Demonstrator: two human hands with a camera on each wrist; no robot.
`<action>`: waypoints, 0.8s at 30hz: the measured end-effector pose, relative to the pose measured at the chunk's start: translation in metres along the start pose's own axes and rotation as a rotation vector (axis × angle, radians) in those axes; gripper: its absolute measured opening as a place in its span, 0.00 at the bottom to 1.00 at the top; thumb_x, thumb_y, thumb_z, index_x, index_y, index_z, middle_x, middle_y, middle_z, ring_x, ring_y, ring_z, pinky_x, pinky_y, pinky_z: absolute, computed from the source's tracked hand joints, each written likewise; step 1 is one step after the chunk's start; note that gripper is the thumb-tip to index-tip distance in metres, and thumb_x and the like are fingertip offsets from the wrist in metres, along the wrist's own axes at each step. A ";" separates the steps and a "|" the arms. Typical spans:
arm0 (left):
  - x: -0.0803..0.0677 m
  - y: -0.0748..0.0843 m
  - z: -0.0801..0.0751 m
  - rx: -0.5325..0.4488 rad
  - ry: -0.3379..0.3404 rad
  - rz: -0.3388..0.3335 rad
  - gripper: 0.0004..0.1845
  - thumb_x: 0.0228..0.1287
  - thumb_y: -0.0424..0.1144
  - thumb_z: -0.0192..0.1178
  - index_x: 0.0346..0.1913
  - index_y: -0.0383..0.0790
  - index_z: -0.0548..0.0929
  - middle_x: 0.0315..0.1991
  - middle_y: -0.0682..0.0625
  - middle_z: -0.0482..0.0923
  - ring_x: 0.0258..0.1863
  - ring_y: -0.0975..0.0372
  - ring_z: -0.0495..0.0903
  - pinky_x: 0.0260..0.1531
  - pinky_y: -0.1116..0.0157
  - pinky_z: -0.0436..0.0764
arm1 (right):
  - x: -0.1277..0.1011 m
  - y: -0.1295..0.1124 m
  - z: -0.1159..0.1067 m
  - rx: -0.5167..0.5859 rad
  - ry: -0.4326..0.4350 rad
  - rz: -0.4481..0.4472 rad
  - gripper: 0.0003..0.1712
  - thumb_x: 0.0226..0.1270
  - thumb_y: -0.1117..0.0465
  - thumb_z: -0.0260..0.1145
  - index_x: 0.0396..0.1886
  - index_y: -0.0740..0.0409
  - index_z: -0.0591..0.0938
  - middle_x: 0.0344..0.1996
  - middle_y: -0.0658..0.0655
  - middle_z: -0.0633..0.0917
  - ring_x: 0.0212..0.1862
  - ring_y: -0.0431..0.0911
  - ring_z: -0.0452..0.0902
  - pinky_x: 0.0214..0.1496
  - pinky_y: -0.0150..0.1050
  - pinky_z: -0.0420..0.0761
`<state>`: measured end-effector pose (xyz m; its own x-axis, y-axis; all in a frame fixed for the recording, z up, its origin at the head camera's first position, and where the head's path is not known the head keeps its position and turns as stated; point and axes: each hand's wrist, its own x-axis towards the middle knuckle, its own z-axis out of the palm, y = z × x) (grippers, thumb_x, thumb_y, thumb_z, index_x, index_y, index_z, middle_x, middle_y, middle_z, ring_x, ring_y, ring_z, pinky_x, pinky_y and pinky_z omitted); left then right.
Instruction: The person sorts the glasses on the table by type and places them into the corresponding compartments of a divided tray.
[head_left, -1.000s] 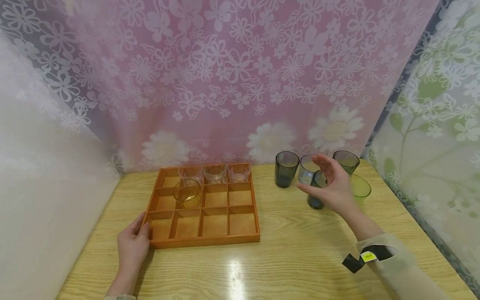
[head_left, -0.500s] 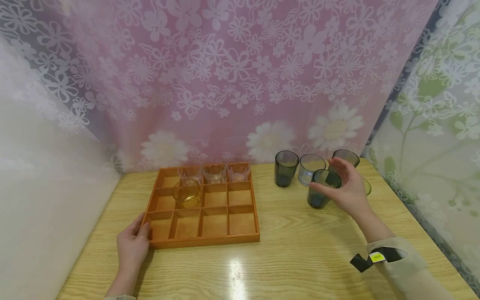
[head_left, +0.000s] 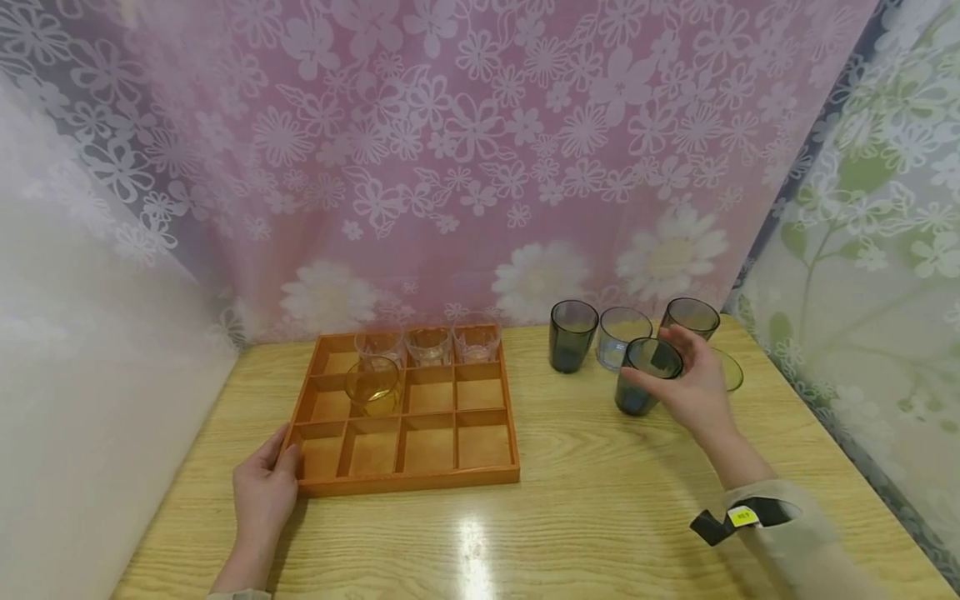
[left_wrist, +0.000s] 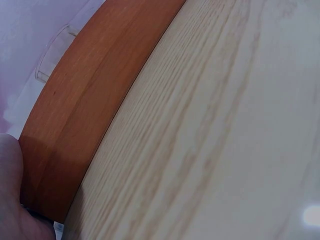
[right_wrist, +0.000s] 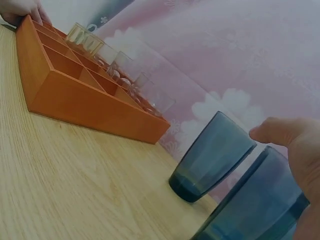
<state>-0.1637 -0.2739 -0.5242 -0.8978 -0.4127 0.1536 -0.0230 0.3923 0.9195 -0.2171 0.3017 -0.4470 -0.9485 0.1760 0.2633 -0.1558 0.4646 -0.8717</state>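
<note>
On the right, my right hand is curved round a dark smoky drinking glass that stands upright; thumb in front, fingers at the far side of its rim. In the right wrist view the thumb is close to this glass's rim. My left hand grips the near left corner of an orange wooden compartment tray, thumb on top. An amber glass sits in the tray's middle row, second compartment from the left. Three clear glasses fill the back row's right-hand compartments.
Behind the held glass stand another dark glass, a pale bluish glass and a smoky glass. A green glass is partly hidden by the right hand. A pink floral curtain hangs behind the wooden table.
My right hand has moved slightly right and settled round the near dark glass, with the thumb and fingers now at its sides. The left hand and tray have stayed put.
</note>
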 end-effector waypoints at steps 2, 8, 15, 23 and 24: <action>0.000 0.001 0.000 -0.003 -0.001 -0.002 0.22 0.78 0.28 0.59 0.71 0.30 0.78 0.67 0.36 0.77 0.69 0.47 0.73 0.52 0.84 0.71 | -0.001 0.002 0.003 -0.002 0.014 0.006 0.60 0.58 0.53 0.86 0.81 0.65 0.62 0.72 0.65 0.72 0.73 0.60 0.67 0.74 0.52 0.70; -0.001 0.003 0.000 0.000 -0.005 -0.013 0.23 0.78 0.28 0.59 0.72 0.30 0.77 0.67 0.35 0.76 0.69 0.47 0.73 0.51 0.85 0.71 | -0.002 0.012 0.010 -0.038 0.045 0.039 0.57 0.58 0.49 0.86 0.80 0.63 0.65 0.69 0.64 0.75 0.66 0.58 0.73 0.58 0.36 0.77; 0.000 0.001 -0.001 0.014 0.001 -0.008 0.22 0.78 0.29 0.60 0.71 0.30 0.78 0.67 0.36 0.77 0.69 0.48 0.73 0.50 0.86 0.71 | -0.003 0.019 0.018 -0.022 0.078 0.046 0.57 0.58 0.50 0.86 0.80 0.61 0.66 0.69 0.63 0.75 0.69 0.58 0.71 0.61 0.41 0.77; -0.001 0.001 -0.001 0.015 0.004 0.009 0.22 0.77 0.29 0.60 0.71 0.29 0.78 0.66 0.35 0.77 0.68 0.47 0.74 0.50 0.86 0.71 | -0.001 0.027 0.024 0.017 0.060 0.074 0.47 0.58 0.49 0.86 0.72 0.62 0.75 0.64 0.62 0.80 0.65 0.55 0.74 0.60 0.33 0.76; -0.001 0.001 -0.001 0.013 0.004 0.010 0.22 0.77 0.29 0.60 0.71 0.29 0.78 0.66 0.35 0.77 0.68 0.46 0.74 0.49 0.85 0.71 | -0.001 0.028 0.024 0.019 0.057 0.079 0.46 0.58 0.50 0.86 0.71 0.62 0.76 0.64 0.62 0.80 0.65 0.55 0.74 0.58 0.31 0.75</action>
<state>-0.1626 -0.2741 -0.5232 -0.8964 -0.4120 0.1639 -0.0203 0.4073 0.9131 -0.2268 0.2938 -0.4816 -0.9408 0.2609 0.2162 -0.0869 0.4308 -0.8982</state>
